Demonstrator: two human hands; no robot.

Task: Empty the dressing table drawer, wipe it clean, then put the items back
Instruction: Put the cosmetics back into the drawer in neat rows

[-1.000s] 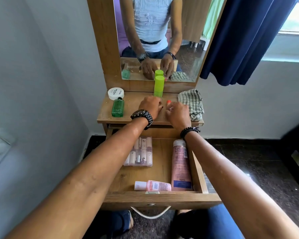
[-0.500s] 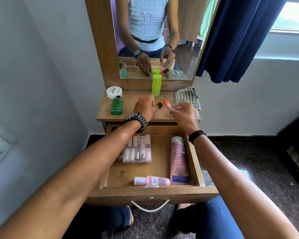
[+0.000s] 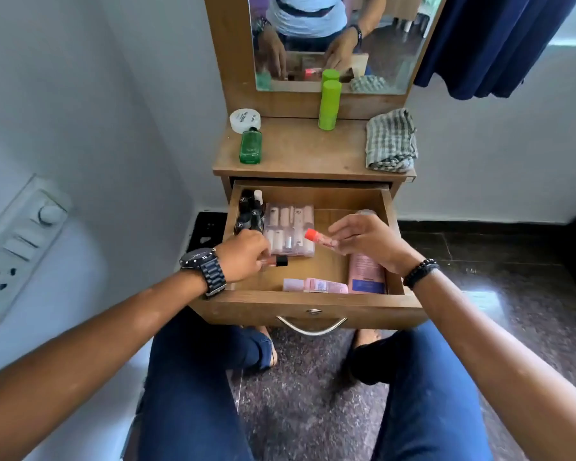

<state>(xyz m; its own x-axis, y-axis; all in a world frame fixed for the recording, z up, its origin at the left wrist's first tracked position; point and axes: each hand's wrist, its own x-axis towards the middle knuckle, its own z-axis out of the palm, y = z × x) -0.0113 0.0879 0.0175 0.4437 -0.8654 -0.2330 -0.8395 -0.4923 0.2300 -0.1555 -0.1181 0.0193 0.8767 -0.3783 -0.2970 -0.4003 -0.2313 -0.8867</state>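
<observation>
The wooden drawer (image 3: 310, 307) stands pulled out below the dressing table top (image 3: 300, 154). My left hand (image 3: 246, 254) holds a small black-capped bottle (image 3: 278, 261) over the drawer's left side. My right hand (image 3: 369, 239) holds an orange-capped tube (image 3: 315, 237) above the drawer's middle. Inside lie a clear case of small bottles (image 3: 290, 232), several dark bottles (image 3: 248, 211) in the back left corner, a pink tube (image 3: 320, 286) along the front and a large pink bottle (image 3: 366, 274) on the right, partly hidden by my right hand.
On the table top stand a white round jar (image 3: 245, 120), a green glass bottle (image 3: 250, 146), a lime-green tall bottle (image 3: 329, 104) and a folded checked cloth (image 3: 391, 141). A mirror (image 3: 330, 41) rises behind. A switch panel (image 3: 17, 247) is on the left wall, a blue curtain (image 3: 499, 44) at upper right.
Both hands came down from the table top to over the open drawer, each carrying its small item. The camera tilted downward, showing my knees and the floor.
</observation>
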